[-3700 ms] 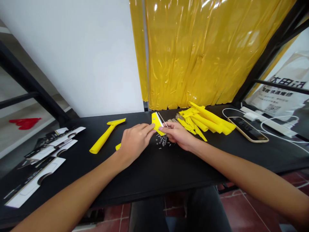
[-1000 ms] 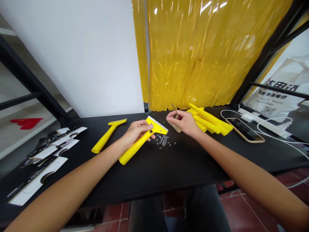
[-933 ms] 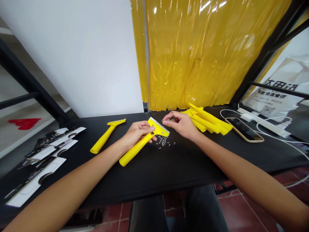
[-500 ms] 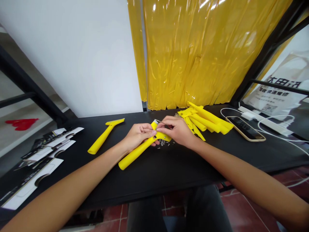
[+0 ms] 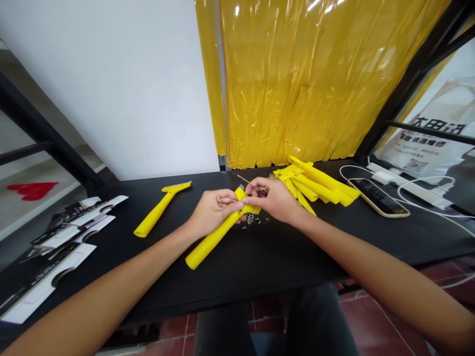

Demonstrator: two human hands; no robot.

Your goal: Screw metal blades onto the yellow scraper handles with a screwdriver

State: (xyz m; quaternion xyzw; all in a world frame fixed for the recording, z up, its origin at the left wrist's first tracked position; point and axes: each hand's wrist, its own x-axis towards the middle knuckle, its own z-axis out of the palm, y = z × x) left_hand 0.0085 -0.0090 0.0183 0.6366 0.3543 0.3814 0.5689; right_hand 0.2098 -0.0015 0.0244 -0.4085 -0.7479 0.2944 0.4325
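Closed around the head of a yellow scraper [image 5: 215, 240], my left hand [image 5: 214, 211] keeps it tilted over the black table, handle toward me. A metal blade edge [image 5: 241, 187] shows at the head's far end. My right hand [image 5: 272, 198] is closed on a screwdriver [image 5: 247, 181]; its thin shaft points up and left, clear of the scraper. The right thumb and a finger meet at the scraper's head beside the left thumb; whatever lies between them is too small to make out. Under the head lie small screws and nuts [image 5: 251, 218].
Another yellow scraper [image 5: 158, 212] lies to the left. Several yellow scraper parts [image 5: 315, 183] are piled at the back right, near a phone [image 5: 378, 198] and a white power strip [image 5: 411, 185] with cables. Printed cards [image 5: 70, 242] are stacked at the left edge.
The screwdriver's tip has lifted off the scraper's head and now points away. The scraper's handle end has swung slightly toward me and right. Both hands stay at the head.
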